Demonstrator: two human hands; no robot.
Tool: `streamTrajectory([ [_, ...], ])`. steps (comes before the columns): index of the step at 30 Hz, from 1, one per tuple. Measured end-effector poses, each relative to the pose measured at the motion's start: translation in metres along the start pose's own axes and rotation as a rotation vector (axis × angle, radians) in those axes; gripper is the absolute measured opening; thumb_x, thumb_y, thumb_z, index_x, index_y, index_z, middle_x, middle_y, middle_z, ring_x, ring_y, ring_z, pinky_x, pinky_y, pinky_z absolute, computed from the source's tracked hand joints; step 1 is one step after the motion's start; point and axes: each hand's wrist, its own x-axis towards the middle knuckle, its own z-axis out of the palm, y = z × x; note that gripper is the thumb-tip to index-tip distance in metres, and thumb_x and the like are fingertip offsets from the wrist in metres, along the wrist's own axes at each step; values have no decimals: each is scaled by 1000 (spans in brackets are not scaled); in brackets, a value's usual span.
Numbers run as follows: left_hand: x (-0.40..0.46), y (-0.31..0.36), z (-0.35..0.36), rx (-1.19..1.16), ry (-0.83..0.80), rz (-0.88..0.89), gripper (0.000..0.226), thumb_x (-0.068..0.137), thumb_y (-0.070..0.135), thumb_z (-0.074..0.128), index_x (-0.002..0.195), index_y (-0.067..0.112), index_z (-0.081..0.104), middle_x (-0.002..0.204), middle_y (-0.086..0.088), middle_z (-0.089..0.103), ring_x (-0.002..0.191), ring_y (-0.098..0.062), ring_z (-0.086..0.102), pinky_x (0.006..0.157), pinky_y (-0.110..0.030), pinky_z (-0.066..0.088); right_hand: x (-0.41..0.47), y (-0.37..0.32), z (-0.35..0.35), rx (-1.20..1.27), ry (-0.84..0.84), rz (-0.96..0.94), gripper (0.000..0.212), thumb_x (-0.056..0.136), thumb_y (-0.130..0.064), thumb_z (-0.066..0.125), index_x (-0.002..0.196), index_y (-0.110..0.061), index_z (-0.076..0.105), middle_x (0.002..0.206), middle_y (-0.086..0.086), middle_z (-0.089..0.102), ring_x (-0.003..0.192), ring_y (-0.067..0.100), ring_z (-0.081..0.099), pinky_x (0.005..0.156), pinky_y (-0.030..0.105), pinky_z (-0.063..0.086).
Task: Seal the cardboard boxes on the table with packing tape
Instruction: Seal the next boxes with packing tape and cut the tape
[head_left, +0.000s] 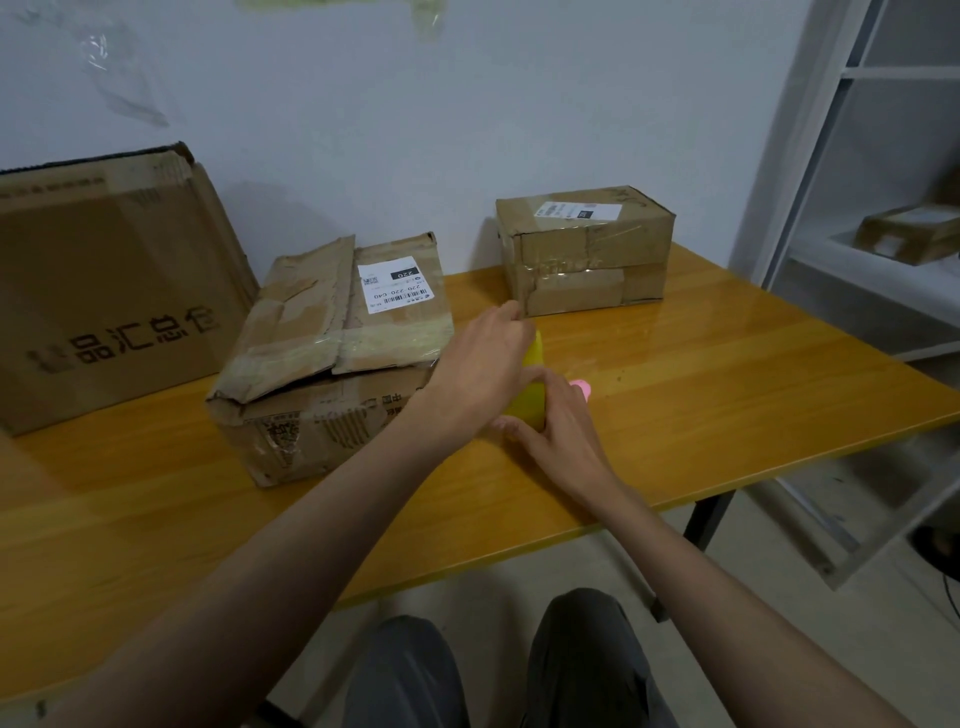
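Both hands meet on the yellow tape roll (529, 387), just right of the crumpled box (332, 358) on the table (727, 374): left hand (480, 371) curled over it, right hand (558, 415) gripping its side. The roll looks light, stiff and slick; best held by its rim.

big box (104, 291) far left | torn box (332, 358) centre | small box (584, 249) right rear | table (727, 384)
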Motion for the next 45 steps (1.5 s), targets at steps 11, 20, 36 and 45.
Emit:
streamTrajectory([
  [11, 53, -22, -34, 192, -285, 304, 9, 85, 12, 69, 88, 19, 75, 94, -3, 72, 88, -24, 66, 67, -31, 41, 2, 1, 0, -14, 20, -7, 67, 83, -75, 51, 120, -19, 51, 107, -3, 51, 102, 18, 44, 77, 27, 27],
  [20, 69, -18, -40, 355, -356, 524, 9, 83, 12, 68, 86, 18, 72, 88, -2, 69, 82, -25, 63, 64, -31, 37, 2, 1, 1, -24, 7, 9, 72, 83, -76, 49, 120, -16, 51, 108, 2, 53, 102, 21, 44, 81, 34, 36],
  [36, 67, -20, -35, 301, -397, 606, 13, 71, 12, 61, 73, 19, 50, 77, -7, 59, 68, -29, 52, 56, -41, 45, 1, 0, 0, -20, 6, 14, 71, 83, -77, 50, 123, -18, 51, 110, -1, 52, 103, 18, 42, 82, 34, 38],
  [45, 55, -36, -32, 51, -308, 464, 12, 79, 9, 65, 78, 19, 59, 81, 1, 64, 73, -20, 60, 67, -40, 52, 2, 2, 1, -37, -2, -23, 83, 82, -86, 43, 127, -17, 52, 112, -2, 52, 105, 19, 44, 80, 26, 28],
])
